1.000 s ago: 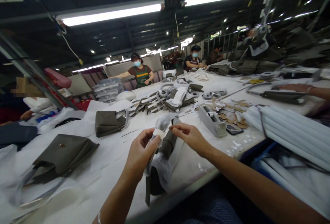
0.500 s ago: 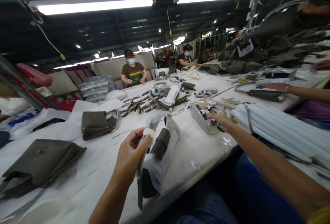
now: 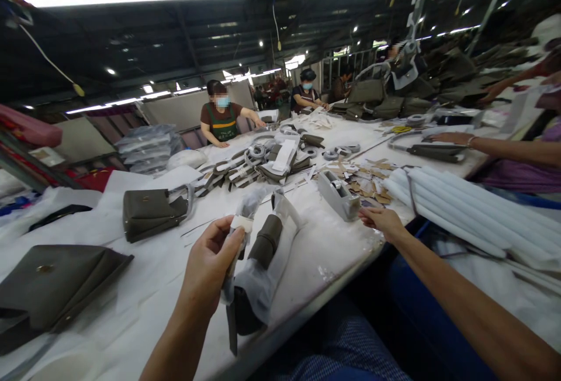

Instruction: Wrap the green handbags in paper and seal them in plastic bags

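Observation:
My left hand [image 3: 214,261] is closed, its thumb pressing a small white paper piece [image 3: 242,223] against a dark olive handbag [image 3: 266,242]. Translucent wrapping [image 3: 262,279] covers part of this bag, which rests near the table's front edge; my fingers hide its left side. Further right, my right hand [image 3: 382,221] pinches at the front end of a grey tape dispenser [image 3: 338,195]. The thumb and fingertips are together just off its cutting end, on what looks like a short piece of clear tape, hard to make out.
Two olive handbags, one closer [image 3: 61,287] and one farther [image 3: 151,211], lie at left on the white table [image 3: 175,287]. A heap of wrapped straps [image 3: 267,162] fills the middle. White foam tubes [image 3: 460,205] lie at right. A co-worker's hand [image 3: 451,138] rests nearby; other people sit across.
My right hand has drawn back from the tape dispenser, toward me and to the right. My left hand keeps its grip on the bag. The co-worker opposite has reached an arm out over the table.

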A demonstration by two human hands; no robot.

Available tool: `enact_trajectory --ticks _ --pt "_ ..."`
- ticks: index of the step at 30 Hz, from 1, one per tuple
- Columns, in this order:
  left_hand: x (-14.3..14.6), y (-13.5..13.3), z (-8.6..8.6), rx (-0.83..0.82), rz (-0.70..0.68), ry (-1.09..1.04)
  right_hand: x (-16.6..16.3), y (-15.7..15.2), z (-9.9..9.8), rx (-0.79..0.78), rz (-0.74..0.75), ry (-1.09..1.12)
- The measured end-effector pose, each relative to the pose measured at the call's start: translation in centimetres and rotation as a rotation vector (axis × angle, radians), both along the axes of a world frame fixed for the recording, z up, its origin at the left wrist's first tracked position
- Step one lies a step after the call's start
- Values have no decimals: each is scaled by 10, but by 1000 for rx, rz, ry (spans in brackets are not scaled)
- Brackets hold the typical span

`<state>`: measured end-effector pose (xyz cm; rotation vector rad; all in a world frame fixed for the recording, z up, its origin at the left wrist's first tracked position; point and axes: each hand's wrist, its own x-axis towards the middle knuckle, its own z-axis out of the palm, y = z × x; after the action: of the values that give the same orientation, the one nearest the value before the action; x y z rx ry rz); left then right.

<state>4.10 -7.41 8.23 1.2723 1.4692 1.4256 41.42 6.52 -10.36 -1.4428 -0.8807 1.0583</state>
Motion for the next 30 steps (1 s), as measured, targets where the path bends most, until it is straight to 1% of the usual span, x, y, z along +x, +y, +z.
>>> enact_trajectory --ticks 2,3,4,6,8,11,14,16,18,20,23,26,30 --pt "-2 1 -1 -2 4 -4 -4 -7 -3 10 -1 15" --pt "-2 2 -2 -5 1 -7 -7 -11 -1 26 11 19" --pt "-3 3 -2 -6 -8 -11 -13 -15 3 47 28 24" --pt "-3 4 -3 0 -30 -17 -29 -25 18 115 109 18" --pt "-2 4 -4 7 -48 -18 -52 -38 40 222 238 -9" --pt "-1 4 -6 26 -66 5 -94 -62 82 393 431 -18" --pt "0 3 -8 58 -86 42 -134 -85 122 501 566 37" --pt "1 3 -10 80 -84 66 -157 -96 143 555 637 48" --pt "0 2 -12 100 -74 93 -175 -102 156 584 671 27" --pt "0 2 -13 118 -70 118 -188 -103 163 594 669 -19" --pt "1 1 -12 142 -74 144 -198 -100 166 572 671 -86" --pt "3 0 -9 160 -63 158 -202 -97 167 530 700 -104" --pt "5 -2 -8 162 -53 178 -204 -97 170 486 699 -119"
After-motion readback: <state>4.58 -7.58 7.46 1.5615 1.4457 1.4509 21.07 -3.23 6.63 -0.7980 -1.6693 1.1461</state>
